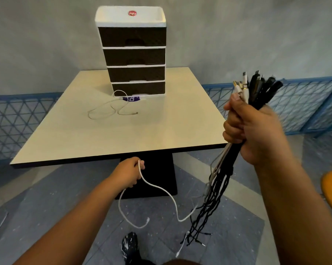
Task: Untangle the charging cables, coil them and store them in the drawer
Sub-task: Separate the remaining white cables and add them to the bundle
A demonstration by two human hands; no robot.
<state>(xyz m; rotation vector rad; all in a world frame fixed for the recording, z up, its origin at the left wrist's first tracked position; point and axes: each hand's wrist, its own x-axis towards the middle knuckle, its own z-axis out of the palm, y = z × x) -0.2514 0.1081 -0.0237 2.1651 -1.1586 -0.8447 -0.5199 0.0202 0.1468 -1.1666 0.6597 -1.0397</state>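
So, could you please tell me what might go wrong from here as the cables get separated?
1. The right hand grips the cable bundle by its plug ends, and its dangling tails look knotted. Pulling the white cable with the left hand could tighten that knot.
2. The tails hang down to the floor near the shoe and might get stepped on.
3. All drawers of the drawer unit look shut and both hands are full.

Both forearms bare to the lower frame edge, no sleeves, watch or rings in view. Left hand [129, 174] and right hand [254, 129] ungloved. Bottom centre: one dark shoe [130, 245] flecked with white, possibly paint; blurred, hard to tell
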